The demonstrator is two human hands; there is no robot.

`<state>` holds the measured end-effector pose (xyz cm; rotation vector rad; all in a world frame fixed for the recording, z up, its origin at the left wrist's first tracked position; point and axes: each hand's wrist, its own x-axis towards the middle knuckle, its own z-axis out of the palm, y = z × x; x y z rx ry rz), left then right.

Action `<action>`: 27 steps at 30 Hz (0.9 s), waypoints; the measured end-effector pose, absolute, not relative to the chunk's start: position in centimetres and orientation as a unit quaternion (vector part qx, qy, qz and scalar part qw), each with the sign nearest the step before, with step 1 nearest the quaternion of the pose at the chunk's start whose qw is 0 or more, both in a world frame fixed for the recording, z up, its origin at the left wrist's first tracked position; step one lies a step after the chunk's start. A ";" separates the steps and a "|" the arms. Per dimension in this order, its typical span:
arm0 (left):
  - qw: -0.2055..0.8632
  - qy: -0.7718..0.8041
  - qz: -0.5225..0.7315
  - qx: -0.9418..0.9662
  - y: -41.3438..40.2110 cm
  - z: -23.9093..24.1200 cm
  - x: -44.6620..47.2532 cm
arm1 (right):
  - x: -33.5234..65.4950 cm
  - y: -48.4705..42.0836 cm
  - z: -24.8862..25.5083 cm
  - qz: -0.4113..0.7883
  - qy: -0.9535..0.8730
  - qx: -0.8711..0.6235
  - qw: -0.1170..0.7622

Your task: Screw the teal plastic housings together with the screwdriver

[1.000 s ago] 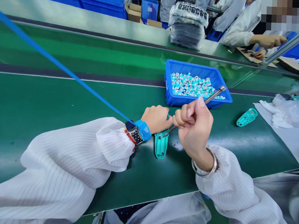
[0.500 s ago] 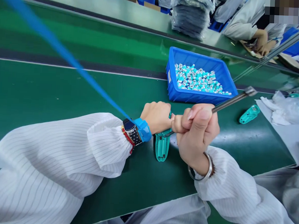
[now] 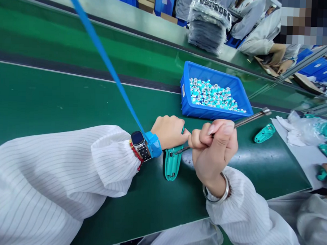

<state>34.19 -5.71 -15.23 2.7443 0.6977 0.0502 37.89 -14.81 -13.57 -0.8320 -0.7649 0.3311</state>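
Note:
My left hand [image 3: 169, 131] is closed over the upper part of a teal plastic housing [image 3: 172, 168], pressing it against the green table. The housing's open, hollow lower half points towards me, with small dark parts inside; my fingers hide its upper end. My right hand [image 3: 215, 150] is wrapped round a slim metal rod tool [image 3: 249, 120]. Its thick round end sticks out up and right, while its thin dark tip reaches the housing's edge just below my left hand. Whether the tip touches an inner part cannot be made out.
A blue bin [image 3: 215, 112] of small teal-and-white parts stands behind my hands. Another teal housing [image 3: 264, 133] lies to the right, near a white sheet [image 3: 294, 153] with plastic bags and teal pieces. A blue strap [image 3: 111, 68] runs from my left wrist. Co-workers' hands [image 3: 277, 62] show across the line.
The view has shifted slightly, so the bin and housings sit a little further left. Both hands keep their grips. Another person's hand now shows at the right edge by the teal pieces.

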 end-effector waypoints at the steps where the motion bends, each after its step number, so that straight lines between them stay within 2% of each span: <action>1: 0.156 0.243 0.015 0.957 -5.7 -15.2 34.2 | 37.8 -14.8 -13.7 0.156 -0.362 -0.392 0.831; 9: 0.166 0.249 0.013 0.954 -5.6 -15.2 34.0 | 37.4 -14.6 -14.2 0.136 -0.369 -0.394 0.831; 15: 0.142 0.243 0.034 0.959 -5.5 -15.4 34.1 | 38.6 -14.4 -13.4 0.186 -0.306 -0.415 0.836; 27: 0.130 0.239 0.002 0.962 -5.4 -15.3 34.2 | 37.8 -14.0 -13.3 0.180 -0.319 -0.420 0.830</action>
